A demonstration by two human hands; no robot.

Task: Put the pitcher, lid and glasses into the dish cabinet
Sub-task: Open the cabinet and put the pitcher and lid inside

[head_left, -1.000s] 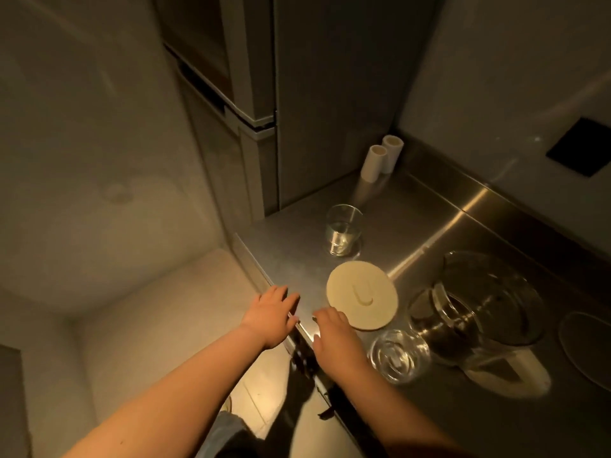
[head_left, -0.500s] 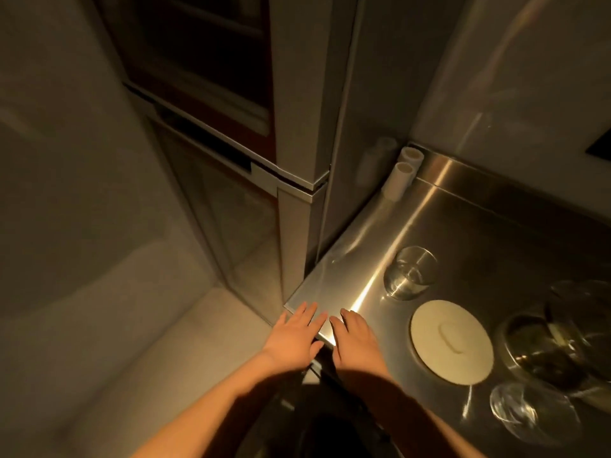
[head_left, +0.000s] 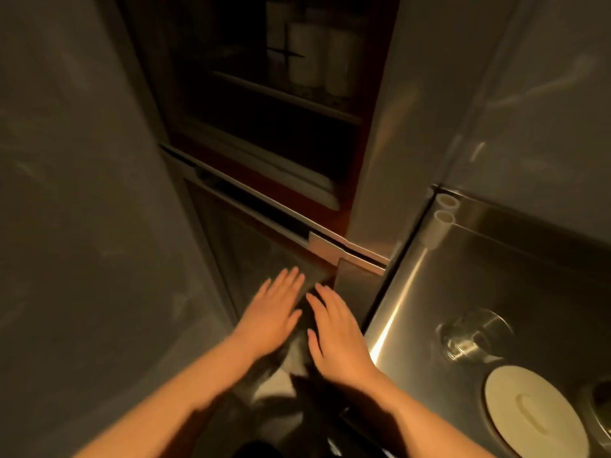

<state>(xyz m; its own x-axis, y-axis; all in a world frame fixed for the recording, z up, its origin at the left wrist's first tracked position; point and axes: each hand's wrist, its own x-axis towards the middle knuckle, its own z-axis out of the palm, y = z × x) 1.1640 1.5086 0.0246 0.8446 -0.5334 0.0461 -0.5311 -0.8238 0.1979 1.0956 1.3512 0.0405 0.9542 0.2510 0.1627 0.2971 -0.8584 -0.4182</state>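
Observation:
My left hand (head_left: 271, 312) and my right hand (head_left: 337, 332) hover side by side, palms down and fingers spread, in front of the tall dish cabinet (head_left: 264, 180), holding nothing. To their right, on the steel counter (head_left: 496, 276), stands a clear glass (head_left: 469, 335). Just below it lies the round cream lid (head_left: 532, 411). Only a sliver of the glass pitcher (head_left: 603, 401) shows at the right edge. The second glass is out of view.
The cabinet's upper part shows dark shelves with pale cylinders (head_left: 314, 57) behind glass. A metal handle bar (head_left: 324, 246) crosses the cabinet above my hands. Two white tubes (head_left: 443, 219) stand in the counter's back corner. A grey wall (head_left: 82, 193) closes the left.
The view has swung left and up towards the cabinet. Both hands have left the counter's edge and moved up in front of the lower cabinet door. The pitcher and one glass slid out of view.

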